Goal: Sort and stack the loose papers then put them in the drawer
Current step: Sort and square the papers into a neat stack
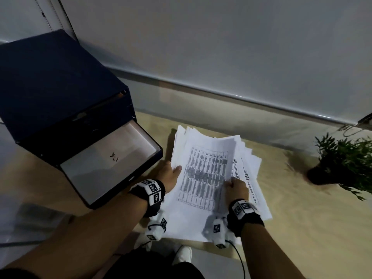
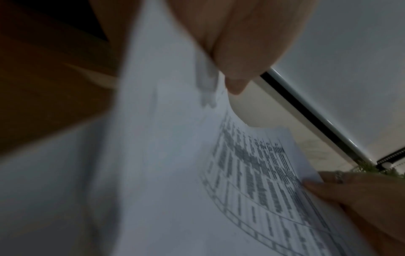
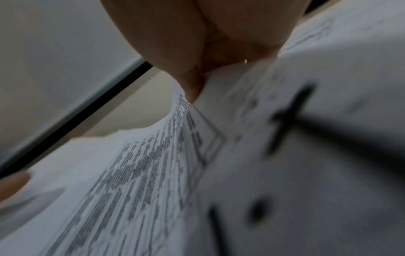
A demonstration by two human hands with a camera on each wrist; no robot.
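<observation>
A loose stack of printed papers [image 1: 211, 178] sits at the centre of the head view, its sheets fanned and uneven, the top sheet carrying a dense printed table. The left hand [image 1: 169, 176] grips the stack at its left edge, thumb on top of the printed sheet and fingers hidden beneath; in the left wrist view the thumb [image 2: 241, 52] presses down on the upper edge of the paper. The right hand [image 1: 236, 188] holds the stack at its right side, pinching the edge of the top sheet, and the right wrist view shows its fingers [image 3: 192, 83] closed on a curling paper edge. Whether the lower sheets rest on the light wooden table [image 1: 302, 218] or are lifted clear cannot be told. Just left of the papers, in the left middle of the frame, a dark blue drawer box [image 1: 50, 87] stands on the table with its drawer [image 1: 108, 164] pulled open, showing a pale inner floor with a small black mark. At the right edge of the frame stands a small green potted plant [image 1: 346, 164], well apart from the papers. A grey wall [image 1: 221, 47] fills the upper part of the frame.
</observation>
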